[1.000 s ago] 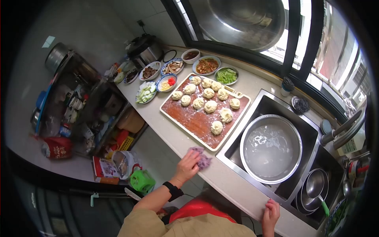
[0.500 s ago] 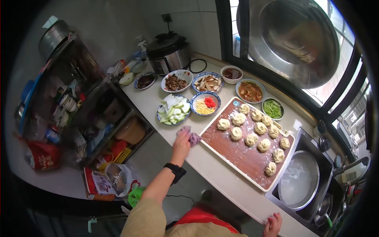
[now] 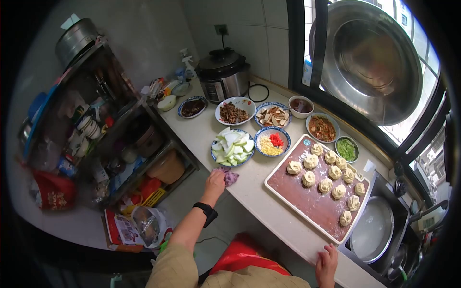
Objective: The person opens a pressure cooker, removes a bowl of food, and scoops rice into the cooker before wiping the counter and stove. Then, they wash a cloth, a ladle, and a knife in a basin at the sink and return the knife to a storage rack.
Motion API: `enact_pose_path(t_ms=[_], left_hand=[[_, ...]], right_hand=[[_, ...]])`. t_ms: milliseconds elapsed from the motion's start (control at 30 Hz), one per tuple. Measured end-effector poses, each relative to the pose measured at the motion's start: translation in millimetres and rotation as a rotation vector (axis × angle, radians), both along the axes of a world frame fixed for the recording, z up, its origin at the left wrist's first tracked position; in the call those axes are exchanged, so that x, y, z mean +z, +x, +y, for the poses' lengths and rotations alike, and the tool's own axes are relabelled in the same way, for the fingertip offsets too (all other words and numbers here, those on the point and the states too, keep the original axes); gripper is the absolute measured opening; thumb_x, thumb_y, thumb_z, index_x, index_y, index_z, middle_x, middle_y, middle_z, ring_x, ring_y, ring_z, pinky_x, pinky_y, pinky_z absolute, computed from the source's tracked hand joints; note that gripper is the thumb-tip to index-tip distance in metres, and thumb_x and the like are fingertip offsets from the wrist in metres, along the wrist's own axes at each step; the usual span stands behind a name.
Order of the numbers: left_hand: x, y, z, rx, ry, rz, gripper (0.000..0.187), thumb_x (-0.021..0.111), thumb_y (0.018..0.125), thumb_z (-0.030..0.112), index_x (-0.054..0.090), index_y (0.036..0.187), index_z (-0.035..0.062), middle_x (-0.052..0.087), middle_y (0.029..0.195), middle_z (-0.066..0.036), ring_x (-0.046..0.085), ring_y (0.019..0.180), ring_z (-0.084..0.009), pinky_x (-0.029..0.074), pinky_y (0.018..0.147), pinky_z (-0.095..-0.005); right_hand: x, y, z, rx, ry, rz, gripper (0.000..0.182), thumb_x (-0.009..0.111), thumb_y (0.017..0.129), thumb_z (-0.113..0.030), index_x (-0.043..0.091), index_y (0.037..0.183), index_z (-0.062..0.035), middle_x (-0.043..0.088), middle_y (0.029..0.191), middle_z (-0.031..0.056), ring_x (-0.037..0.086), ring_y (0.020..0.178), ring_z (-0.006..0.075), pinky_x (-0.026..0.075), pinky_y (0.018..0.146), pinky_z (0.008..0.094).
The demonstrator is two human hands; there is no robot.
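Note:
My left hand (image 3: 215,184) is closed on a crumpled purple cloth (image 3: 231,177), which lies at the counter's front edge below a plate of cut pale-green vegetable (image 3: 233,147). At the lower right, my right hand (image 3: 327,263) hangs by the counter edge, fingers apart and holding nothing. Beyond it lies a floured brown board with a white rim (image 3: 301,207), bearing several pleated buns (image 3: 325,186). A bowl of yellow and red bits (image 3: 272,141) sits between the vegetable plate and the board.
Behind are plates of chopped brown food (image 3: 234,111), sliced pieces (image 3: 272,115), several more bowls and an electric pressure cooker (image 3: 223,77). The sink at right holds a metal basin (image 3: 372,230). A cluttered shelf (image 3: 177,165) stands left; a large metal bowl (image 3: 370,62) leans at the window.
My left hand has drawn the cloth along the front edge, away from the board towards the counter's left end. My right hand has come further into view. The camera has turned slightly left.

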State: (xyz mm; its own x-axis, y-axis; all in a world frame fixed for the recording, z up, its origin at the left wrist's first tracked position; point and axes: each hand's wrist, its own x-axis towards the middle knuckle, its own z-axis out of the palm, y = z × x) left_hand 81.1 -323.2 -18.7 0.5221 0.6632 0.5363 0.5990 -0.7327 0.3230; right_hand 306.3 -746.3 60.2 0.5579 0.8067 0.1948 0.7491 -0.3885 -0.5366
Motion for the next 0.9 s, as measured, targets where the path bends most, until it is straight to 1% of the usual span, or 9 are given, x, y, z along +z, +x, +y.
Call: enact_pose_path(t_ms=[100, 267, 400, 500, 700, 767, 833, 867, 900], left_hand=[[-4, -18, 48, 0.061, -0.038, 0.112, 0.014, 0.050, 0.065, 0.001, 0.057, 0.076, 0.0035, 0.058, 0.088, -0.011, 0.053, 0.091, -0.0288, 0.045, 0.075, -0.0385], [-14, -56, 148, 0.015, -0.042, 0.088, 0.024, 0.045, 0.071, -0.002, 0.062, 0.087, 0.0037, 0.059, 0.101, -0.012, 0.053, 0.100, -0.0273, 0.043, 0.086, -0.0351], [-14, -54, 216, -0.103, -0.126, 0.054, 0.034, 0.044, 0.069, -0.007, 0.060, 0.097, 0.0030, 0.058, 0.104, -0.013, 0.052, 0.104, -0.0271, 0.040, 0.091, -0.0341], [-8, -30, 245, -0.179, -0.160, 0.005, 0.023, 0.043, 0.075, 0.001, 0.060, 0.092, 0.0019, 0.056, 0.106, -0.015, 0.049, 0.106, -0.0293, 0.040, 0.090, -0.0357], [-7, 13, 277, -0.302, -0.138, 0.023, 0.017, 0.046, 0.070, -0.003, 0.055, 0.083, 0.0005, 0.055, 0.099, -0.017, 0.047, 0.105, -0.0343, 0.039, 0.089, -0.0384], [1, -4, 279, -0.455, -0.129, -0.090, 0.015, 0.047, 0.067, -0.005, 0.054, 0.080, -0.0008, 0.055, 0.097, -0.018, 0.049, 0.102, -0.0345, 0.039, 0.089, -0.0388], [-7, -41, 287, -0.415, -0.159, 0.019, 0.027, 0.046, 0.069, -0.007, 0.058, 0.093, -0.0021, 0.055, 0.107, -0.016, 0.050, 0.104, -0.0291, 0.037, 0.094, -0.0352], [-2, -54, 291, -0.478, -0.607, -0.161, 0.023, 0.041, 0.077, 0.002, 0.054, 0.096, -0.0011, 0.053, 0.097, -0.013, 0.051, 0.092, -0.0251, 0.041, 0.084, -0.0335], [3, -67, 295, -0.506, -1.160, -0.579, 0.023, 0.037, 0.084, 0.010, 0.051, 0.099, -0.0001, 0.051, 0.086, -0.010, 0.053, 0.080, -0.0210, 0.045, 0.074, -0.0319]], right_hand=[[-18, -1, -7, 0.016, -0.067, -0.001, 0.018, 0.054, 0.076, -0.001, 0.055, 0.093, -0.0005, 0.050, 0.109, 0.0197, 0.043, 0.107, 0.0366, 0.036, 0.089, 0.0408], [-35, -36, 26, -0.165, -0.082, -0.042, 0.017, 0.056, 0.076, -0.005, 0.056, 0.092, 0.0000, 0.052, 0.107, 0.0196, 0.044, 0.105, 0.0359, 0.035, 0.090, 0.0418], [-30, -75, 98, -0.212, -0.111, -0.025, 0.016, 0.056, 0.077, -0.005, 0.057, 0.092, -0.0014, 0.052, 0.106, 0.0195, 0.044, 0.106, 0.0353, 0.036, 0.089, 0.0414], [-19, -101, 152, -0.190, -0.116, 0.021, 0.016, 0.055, 0.077, -0.005, 0.057, 0.093, -0.0030, 0.051, 0.107, 0.0191, 0.045, 0.105, 0.0351, 0.037, 0.089, 0.0406], [0, -129, 213, -0.176, -0.127, 0.020, 0.017, 0.054, 0.079, -0.003, 0.056, 0.096, -0.0044, 0.048, 0.113, 0.0191, 0.044, 0.106, 0.0365, 0.038, 0.089, 0.0404], [6, -130, 222, -0.121, -0.095, -0.102, 0.021, 0.054, 0.079, -0.007, 0.057, 0.100, -0.0060, 0.055, 0.101, 0.0173, 0.050, 0.099, 0.0336, 0.041, 0.084, 0.0375], [1, -130, 230, -0.167, -0.089, -0.081, 0.016, 0.055, 0.073, -0.002, 0.055, 0.089, -0.0042, 0.054, 0.097, 0.0174, 0.051, 0.097, 0.0346, 0.041, 0.082, 0.0394], [-3, -129, 230, -0.203, -0.076, -0.059, 0.012, 0.057, 0.066, 0.002, 0.054, 0.077, -0.0024, 0.053, 0.094, 0.0176, 0.051, 0.094, 0.0356, 0.042, 0.081, 0.0412], [-5, -127, 228, -0.200, -0.096, -0.038, 0.014, 0.058, 0.066, 0.001, 0.054, 0.079, -0.0040, 0.052, 0.098, 0.0179, 0.049, 0.096, 0.0374, 0.042, 0.081, 0.0423]])
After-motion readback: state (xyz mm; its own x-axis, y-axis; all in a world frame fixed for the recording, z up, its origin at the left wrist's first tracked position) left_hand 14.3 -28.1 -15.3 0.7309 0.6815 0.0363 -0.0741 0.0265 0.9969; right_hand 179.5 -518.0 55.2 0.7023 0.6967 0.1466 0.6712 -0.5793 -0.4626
